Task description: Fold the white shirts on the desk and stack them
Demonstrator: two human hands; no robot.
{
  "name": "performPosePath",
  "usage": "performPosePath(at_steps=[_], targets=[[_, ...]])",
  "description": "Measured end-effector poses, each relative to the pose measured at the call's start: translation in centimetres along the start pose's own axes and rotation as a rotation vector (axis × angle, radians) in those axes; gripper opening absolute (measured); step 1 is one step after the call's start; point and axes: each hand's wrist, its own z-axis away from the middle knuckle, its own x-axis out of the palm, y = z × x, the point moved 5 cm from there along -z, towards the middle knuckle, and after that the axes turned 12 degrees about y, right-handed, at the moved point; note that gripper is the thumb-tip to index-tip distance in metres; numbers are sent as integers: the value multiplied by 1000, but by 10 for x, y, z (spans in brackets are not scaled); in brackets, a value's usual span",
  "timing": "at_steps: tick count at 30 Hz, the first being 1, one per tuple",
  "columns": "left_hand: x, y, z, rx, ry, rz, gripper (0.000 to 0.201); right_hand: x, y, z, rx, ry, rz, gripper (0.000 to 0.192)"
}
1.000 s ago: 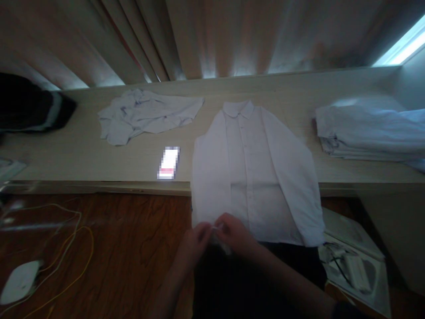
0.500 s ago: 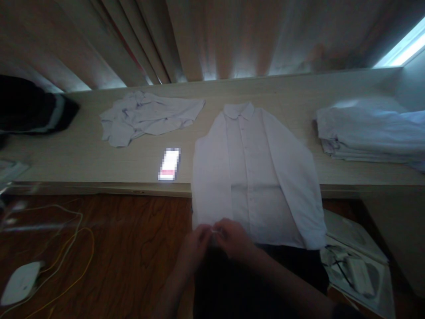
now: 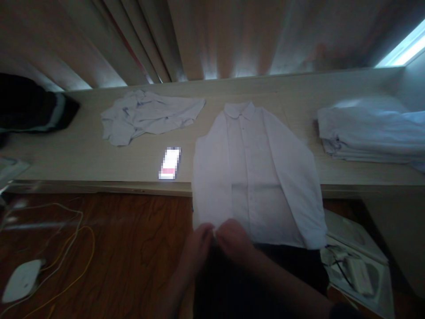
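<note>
A white button-up shirt (image 3: 239, 173) lies spread face up, its collar toward the back and its lower part hanging over the table's front edge toward my lap. Its right-hand sleeve (image 3: 295, 186) runs down along the body. At the lower left end of the shirt, by the other sleeve's end, my left hand (image 3: 199, 243) is closed in a pinch on the fabric. Close against it, my right hand (image 3: 235, 241) pinches the same spot with bent fingers. A small whitish bit shows between the fingertips; the exact grip is blurred and partly hidden.
On the pale table (image 3: 126, 166) are a crumpled white garment (image 3: 149, 115), a lit phone (image 3: 170, 163) and, right, a stack of folded white clothes (image 3: 375, 133). A dark bag-like object (image 3: 29, 106) sits far left. A white router (image 3: 22, 280) with cables lies below left.
My fingers have shifted slightly at the shirt's lower left end, the right hand's fingers curling in more. The shirt and other things stay in place.
</note>
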Motion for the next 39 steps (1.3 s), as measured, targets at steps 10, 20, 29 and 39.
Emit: performPosePath(at_steps=[10,20,29,39], targets=[[-4,-5,6,82,124,-10,26,-13,0,-10,13,-1,49,14],[-8,3,10,195,118,-41,22,-19,-6,-11,-59,211,67,17],[-8,3,10,21,149,-34,25,-15,-7,-8,-109,206,91,25],[-13,1,10,-21,81,5,29,-14,-7,-10,-74,171,114,23]])
